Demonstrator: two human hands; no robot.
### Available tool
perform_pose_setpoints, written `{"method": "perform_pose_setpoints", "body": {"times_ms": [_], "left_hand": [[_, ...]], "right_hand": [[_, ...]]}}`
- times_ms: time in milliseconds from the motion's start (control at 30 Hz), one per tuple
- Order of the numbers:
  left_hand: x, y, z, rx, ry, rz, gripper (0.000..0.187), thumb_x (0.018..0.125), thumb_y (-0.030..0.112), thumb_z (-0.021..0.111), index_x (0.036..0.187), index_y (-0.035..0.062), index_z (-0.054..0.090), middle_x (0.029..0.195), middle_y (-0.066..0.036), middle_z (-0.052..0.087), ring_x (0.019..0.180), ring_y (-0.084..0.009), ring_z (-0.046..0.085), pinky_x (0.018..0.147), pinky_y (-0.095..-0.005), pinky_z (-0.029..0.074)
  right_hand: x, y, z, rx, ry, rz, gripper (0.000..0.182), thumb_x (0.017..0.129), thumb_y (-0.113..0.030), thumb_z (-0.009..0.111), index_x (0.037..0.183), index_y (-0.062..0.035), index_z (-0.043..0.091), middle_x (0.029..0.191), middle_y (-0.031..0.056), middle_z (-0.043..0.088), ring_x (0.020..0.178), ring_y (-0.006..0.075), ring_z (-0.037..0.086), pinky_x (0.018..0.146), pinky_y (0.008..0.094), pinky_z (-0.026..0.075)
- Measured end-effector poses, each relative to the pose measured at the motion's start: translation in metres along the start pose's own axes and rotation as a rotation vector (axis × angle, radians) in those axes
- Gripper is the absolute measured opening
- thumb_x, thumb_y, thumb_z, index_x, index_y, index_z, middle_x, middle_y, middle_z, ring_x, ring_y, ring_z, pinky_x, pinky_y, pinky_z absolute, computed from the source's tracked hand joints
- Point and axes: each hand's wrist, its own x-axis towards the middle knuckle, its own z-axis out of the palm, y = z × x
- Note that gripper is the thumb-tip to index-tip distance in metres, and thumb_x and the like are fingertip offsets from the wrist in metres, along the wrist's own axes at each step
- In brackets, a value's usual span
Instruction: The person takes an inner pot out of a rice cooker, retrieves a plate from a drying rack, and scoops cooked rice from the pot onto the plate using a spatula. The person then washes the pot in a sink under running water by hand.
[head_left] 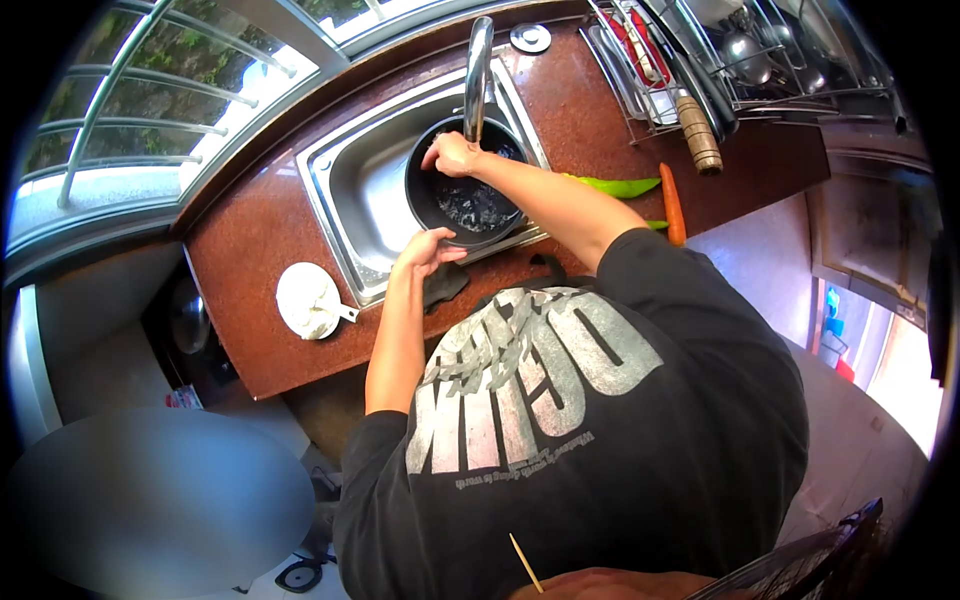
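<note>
A dark round pot (415, 190) sits in the steel sink (365, 190), under the curved faucet (480, 70), with clear water moving inside it. My left hand (432, 252) is at the pot's near rim, thumb at the edge and the other fingers just outside. Over the pot's far left part, my right hand (452, 155) has its fingers bent down towards the inner wall; whatever they may hold is hidden. My right forearm crosses above the pot and covers part of its right side.
On the brown counter (245, 240), a white dish (308, 300) stands left. Green peppers (620, 187) and a carrot (672, 205) lie right, below a wire rack (740, 100) of utensils. A dark cloth (445, 287) lies by the sink's front edge. A round drain cover (530, 38) is behind.
</note>
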Motion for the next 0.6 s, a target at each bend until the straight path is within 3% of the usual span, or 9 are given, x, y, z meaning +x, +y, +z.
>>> {"method": "perform_pose_setpoints", "body": {"times_ms": [133,233,267,333,367,400,467,500,600], "left_hand": [[0.018,-0.006,-0.003,-0.043,-0.030,-0.043,0.026,0.089,0.003,0.059,0.108,-0.0138,0.052,0.100,-0.027,0.063,0.085,-0.0390,0.069,0.073,-0.0445,0.065],[0.019,-0.005,-0.001,-0.017,-0.069,-0.055,0.023,0.090,0.003,0.059,0.106,-0.0134,0.054,0.096,-0.025,0.064,0.081,-0.0369,0.070,0.076,-0.0428,0.064],[0.021,-0.005,0.000,-0.028,-0.069,-0.053,0.023,0.090,0.003,0.059,0.106,-0.0134,0.054,0.096,-0.025,0.064,0.081,-0.0369,0.070,0.076,-0.0428,0.064],[0.021,-0.004,0.007,-0.040,-0.133,-0.015,0.020,0.090,0.002,0.059,0.104,-0.0122,0.055,0.096,-0.023,0.066,0.076,-0.0344,0.070,0.077,-0.0417,0.064],[0.021,-0.003,0.012,-0.037,-0.130,-0.036,0.017,0.091,0.002,0.058,0.103,-0.0099,0.056,0.097,-0.021,0.067,0.076,-0.0324,0.071,0.077,-0.0417,0.063],[0.023,-0.004,0.013,-0.040,-0.130,-0.026,0.017,0.091,0.002,0.058,0.103,-0.0099,0.056,0.097,-0.021,0.067,0.076,-0.0324,0.071,0.077,-0.0417,0.063],[0.027,-0.006,0.019,-0.065,-0.185,-0.097,0.013,0.092,0.004,0.059,0.099,-0.0067,0.060,0.087,-0.021,0.070,0.072,-0.0305,0.072,0.073,-0.0383,0.064],[0.029,-0.009,0.020,-0.083,-0.218,-0.088,0.013,0.092,0.005,0.060,0.099,-0.0057,0.060,0.087,-0.021,0.070,0.072,-0.0304,0.072,0.073,-0.0390,0.064],[0.042,-0.011,0.027,-0.110,-0.209,-0.083,0.013,0.091,0.005,0.060,0.098,-0.0056,0.060,0.088,-0.021,0.069,0.072,-0.0306,0.072,0.073,-0.0395,0.065]], "right_hand": [[-0.006,0.012,0.014,-0.217,-0.558,-0.183,0.047,0.070,0.001,0.051,0.105,-0.0149,0.078,0.100,0.0122,0.075,0.093,0.0262,0.072,0.086,0.0370,0.055],[-0.003,0.011,0.002,-0.119,0.020,0.000,0.040,0.073,-0.001,0.052,0.100,-0.0138,0.079,0.096,0.0121,0.075,0.089,0.0264,0.073,0.082,0.0381,0.057],[-0.003,0.016,0.000,-0.045,0.033,0.086,0.040,0.073,-0.001,0.053,0.099,-0.0136,0.079,0.095,0.0118,0.076,0.090,0.0258,0.072,0.084,0.0372,0.056],[-0.009,0.023,0.003,-0.262,-0.131,-0.126,0.040,0.073,0.000,0.052,0.098,-0.0140,0.079,0.093,0.0116,0.076,0.093,0.0243,0.072,0.087,0.0354,0.054],[-0.007,0.022,0.004,-0.210,-0.422,-0.168,0.041,0.072,0.001,0.051,0.097,-0.0137,0.080,0.094,0.0113,0.076,0.096,0.0236,0.071,0.091,0.0337,0.052],[-0.013,0.012,-0.001,-0.277,-0.493,-0.164,0.041,0.071,0.003,0.050,0.095,-0.0122,0.080,0.095,0.0111,0.076,0.097,0.0239,0.071,0.090,0.0337,0.053],[-0.012,-0.003,-0.018,-0.287,-0.216,-0.026,0.041,0.071,0.004,0.049,0.094,-0.0101,0.080,0.095,0.0113,0.076,0.098,0.0257,0.071,0.090,0.0350,0.054],[-0.006,0.000,-0.025,-0.081,-0.144,0.029,0.040,0.072,0.005,0.049,0.094,-0.0094,0.079,0.095,0.0127,0.076,0.097,0.0271,0.071,0.090,0.0355,0.054],[-0.017,0.013,-0.025,-0.311,-0.169,-0.141,0.040,0.073,0.003,0.050,0.098,-0.0098,0.079,0.096,0.0144,0.075,0.095,0.0269,0.072,0.088,0.0348,0.055]]}}
